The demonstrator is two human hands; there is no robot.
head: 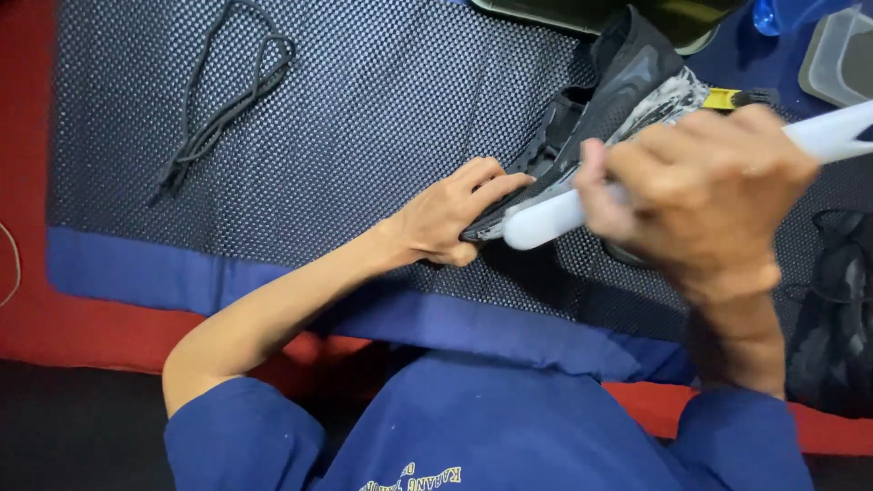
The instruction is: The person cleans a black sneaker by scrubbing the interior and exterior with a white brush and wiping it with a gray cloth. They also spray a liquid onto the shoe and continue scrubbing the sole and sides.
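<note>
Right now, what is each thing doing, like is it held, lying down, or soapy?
Left hand: grip closed on the black shoe, steadying it.
Right hand: grip closed around the white brush handle.
Black shoe: tilted on its side, unlaced, grey-white foam along the sole.
White brush handle: held, pressed against the shoe.
Black shoelace: pulled out, lying loose on the mat.
Mat: spread flat.
Clear container: resting at the far right edge.

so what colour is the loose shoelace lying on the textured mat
Black. The loose shoelace lies coiled on the dark textured mat, seen in the head view.
</note>
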